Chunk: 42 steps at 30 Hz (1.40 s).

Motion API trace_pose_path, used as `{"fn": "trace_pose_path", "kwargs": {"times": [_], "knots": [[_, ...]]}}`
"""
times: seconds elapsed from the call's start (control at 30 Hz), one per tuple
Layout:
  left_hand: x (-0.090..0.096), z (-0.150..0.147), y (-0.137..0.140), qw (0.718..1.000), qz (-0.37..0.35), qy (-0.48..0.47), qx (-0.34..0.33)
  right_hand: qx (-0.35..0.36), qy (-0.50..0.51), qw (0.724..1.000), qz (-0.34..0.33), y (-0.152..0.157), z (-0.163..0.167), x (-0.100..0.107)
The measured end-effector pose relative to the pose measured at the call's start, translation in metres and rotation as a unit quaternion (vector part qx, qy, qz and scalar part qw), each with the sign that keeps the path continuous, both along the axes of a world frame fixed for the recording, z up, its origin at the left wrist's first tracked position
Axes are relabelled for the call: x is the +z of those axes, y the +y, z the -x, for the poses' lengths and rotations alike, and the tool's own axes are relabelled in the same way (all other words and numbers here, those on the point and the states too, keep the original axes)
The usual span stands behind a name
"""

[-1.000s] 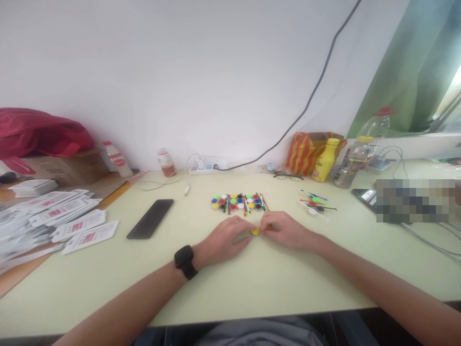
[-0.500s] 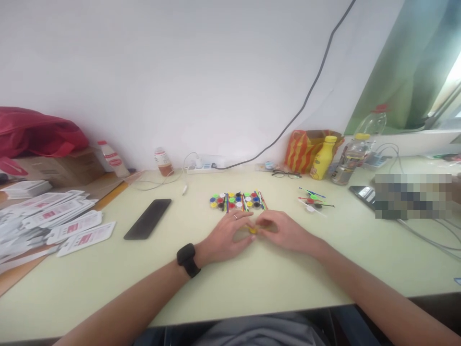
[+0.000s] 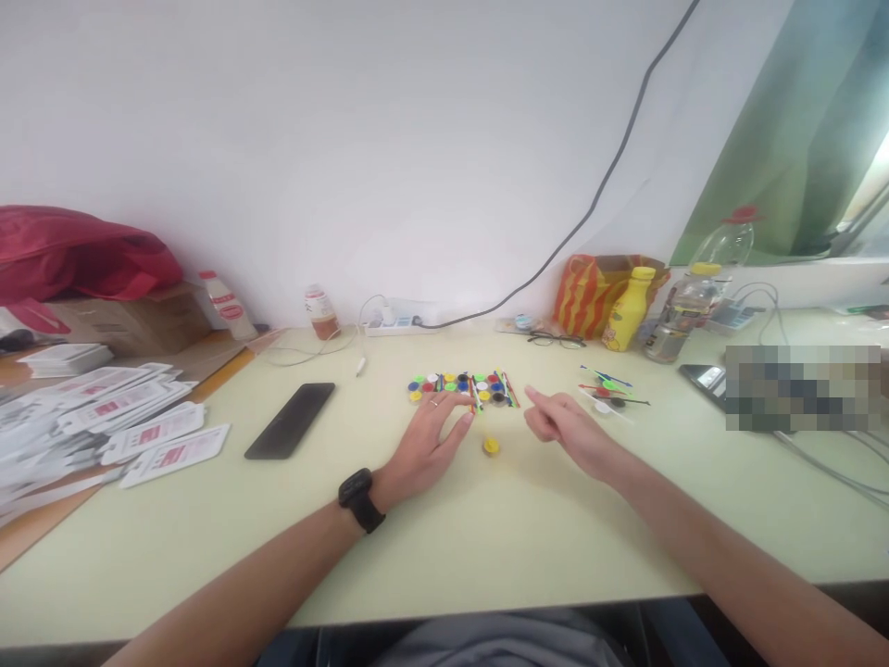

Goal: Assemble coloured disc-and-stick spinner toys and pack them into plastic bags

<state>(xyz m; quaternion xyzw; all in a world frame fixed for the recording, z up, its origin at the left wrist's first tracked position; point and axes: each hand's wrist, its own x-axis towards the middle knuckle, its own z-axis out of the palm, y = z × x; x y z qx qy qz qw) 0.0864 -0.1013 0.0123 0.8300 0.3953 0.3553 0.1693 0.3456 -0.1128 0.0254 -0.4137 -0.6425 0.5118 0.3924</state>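
A small yellow round piece, like a spinning top [image 3: 491, 446], stands alone on the table between my hands; its edge looks blurred. To its left, my left hand [image 3: 427, 440] is open, palm down, fingers stretched toward the rows of coloured discs [image 3: 462, 382] and partly covering the front ones. Thin coloured sticks [image 3: 512, 389] lie among and beside the discs. My right hand [image 3: 566, 426] is off to the right of the yellow piece, fingers curled together with nothing visible in them. Beyond it is a loose group of coloured sticks and discs [image 3: 611, 389].
On the left are a black phone [image 3: 290, 421] and a pile of white badges [image 3: 173, 456]. Glasses [image 3: 556, 340], a yellow bottle [image 3: 629, 310], a striped bag [image 3: 580, 296] and a power strip [image 3: 395, 326] stand along the wall. Cables run at the right.
Both hands have let go of the yellow piece and drawn apart, the left one to the left and the right one to the right. The piece now stands free.
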Motion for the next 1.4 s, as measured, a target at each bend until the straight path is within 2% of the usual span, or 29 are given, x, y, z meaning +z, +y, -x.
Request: {"fn": "trace_pose_path", "kwargs": {"times": [0.1, 0.2, 0.37, 0.57, 0.73, 0.97, 1.23, 1.4], "knots": [[0.000, 0.000, 0.000, 1.000, 0.005, -0.003, 0.005, -0.085, -0.002, 0.996, -0.003, 0.007, -0.004, -0.003], [0.000, 0.002, 0.001, 1.000, 0.011, -0.004, 0.007, -0.098, -0.024, 0.995, -0.008, 0.010, -0.006, -0.007], [-0.002, 0.004, 0.007, 1.000, 0.006, -0.009, 0.014, -0.077, -0.077, 0.991, -0.075, 0.011, -0.004, -0.010], [-0.006, 0.005, 0.013, 0.999, -0.005, -0.026, 0.028, -0.063, -0.164, 0.970, -0.168, 0.011, 0.001, -0.020], [-0.006, 0.006, 0.015, 0.999, -0.019, -0.035, 0.037, -0.013, -0.208, 0.950, -0.231, 0.006, 0.006, -0.025], [-0.008, 0.007, 0.016, 0.999, -0.015, -0.029, 0.036, 0.043, -0.247, 0.935, -0.250, -0.001, 0.009, -0.023], [-0.008, 0.007, 0.015, 0.999, -0.008, -0.028, 0.033, 0.042, -0.269, 0.916, -0.295, -0.002, 0.011, -0.026], [-0.009, 0.007, 0.015, 0.999, -0.001, -0.031, 0.021, 0.058, -0.268, 0.920, -0.280, -0.005, 0.013, -0.021]]}}
